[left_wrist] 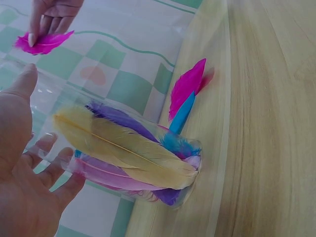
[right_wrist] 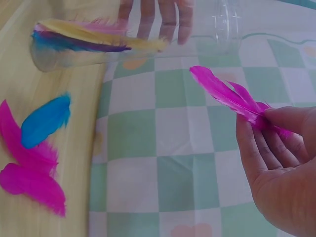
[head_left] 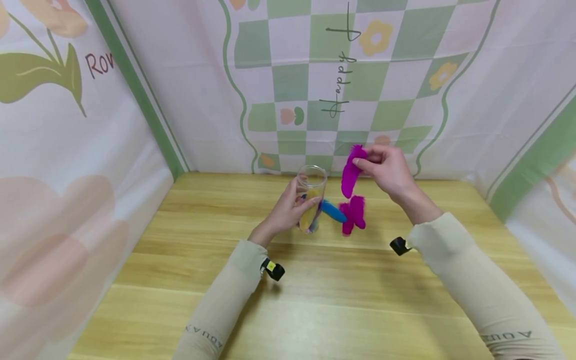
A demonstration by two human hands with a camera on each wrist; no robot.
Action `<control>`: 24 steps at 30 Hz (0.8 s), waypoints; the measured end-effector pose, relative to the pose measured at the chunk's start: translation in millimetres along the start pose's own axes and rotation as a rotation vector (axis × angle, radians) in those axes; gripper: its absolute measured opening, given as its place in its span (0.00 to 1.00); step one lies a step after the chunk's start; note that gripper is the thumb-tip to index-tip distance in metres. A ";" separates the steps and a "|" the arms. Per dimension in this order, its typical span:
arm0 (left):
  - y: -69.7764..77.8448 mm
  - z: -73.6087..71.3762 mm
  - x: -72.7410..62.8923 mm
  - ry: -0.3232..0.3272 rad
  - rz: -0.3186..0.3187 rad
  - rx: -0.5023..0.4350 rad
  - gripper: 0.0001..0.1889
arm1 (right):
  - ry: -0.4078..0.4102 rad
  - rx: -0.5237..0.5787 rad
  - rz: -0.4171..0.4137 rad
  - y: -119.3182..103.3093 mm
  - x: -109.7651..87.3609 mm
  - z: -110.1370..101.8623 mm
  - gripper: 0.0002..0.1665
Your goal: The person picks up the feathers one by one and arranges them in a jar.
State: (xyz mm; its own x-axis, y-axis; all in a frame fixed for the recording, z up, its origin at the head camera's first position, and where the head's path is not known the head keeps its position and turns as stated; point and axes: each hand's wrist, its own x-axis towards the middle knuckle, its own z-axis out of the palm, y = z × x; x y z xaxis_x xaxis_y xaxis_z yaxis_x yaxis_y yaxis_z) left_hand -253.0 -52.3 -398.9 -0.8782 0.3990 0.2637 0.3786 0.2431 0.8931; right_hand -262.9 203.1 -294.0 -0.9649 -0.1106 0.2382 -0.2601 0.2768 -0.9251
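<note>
My left hand (head_left: 288, 207) grips a clear plastic jar (head_left: 313, 177) round its side, the jar standing on the table with its mouth up. Inside it are several feathers, among them a yellow feather (left_wrist: 126, 145), a purple feather (left_wrist: 121, 118) and a pink one (left_wrist: 113, 173). To the right of the jar's mouth and a little higher, my right hand (head_left: 390, 169) pinches a magenta feather (head_left: 351, 172) between thumb and fingers. Below that hand, a blue feather (head_left: 333, 211) and two more magenta feathers (right_wrist: 33, 187) lie on the table beside the jar, partly overlapping.
The wooden table (head_left: 360, 300) ends against a cloth backdrop (head_left: 288, 80) with green and white checks and flowers. Cloth walls also rise at the left and right. A small black camera (head_left: 274, 270) sits at the left cuff, another black camera (head_left: 398, 246) at the right.
</note>
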 end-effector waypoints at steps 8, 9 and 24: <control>-2.3 0.4 0.6 0.000 -0.006 -0.002 0.32 | -0.003 0.011 -0.026 -12.0 1.6 4.4 0.15; -2.4 0.5 0.8 0.000 -0.007 -0.001 0.32 | 0.000 0.006 -0.027 -13.4 1.8 4.8 0.15; -0.4 0.5 0.8 0.001 -0.013 -0.037 0.32 | -0.004 0.033 -0.053 -32.2 3.8 8.6 0.14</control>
State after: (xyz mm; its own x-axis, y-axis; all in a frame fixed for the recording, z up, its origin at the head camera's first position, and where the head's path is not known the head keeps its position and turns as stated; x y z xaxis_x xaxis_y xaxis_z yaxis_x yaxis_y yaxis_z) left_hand -253.7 -51.7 -399.2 -0.8832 0.3952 0.2523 0.3560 0.2149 0.9094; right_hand -257.9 185.6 -265.8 -0.9497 -0.1283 0.2857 -0.3091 0.2384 -0.9206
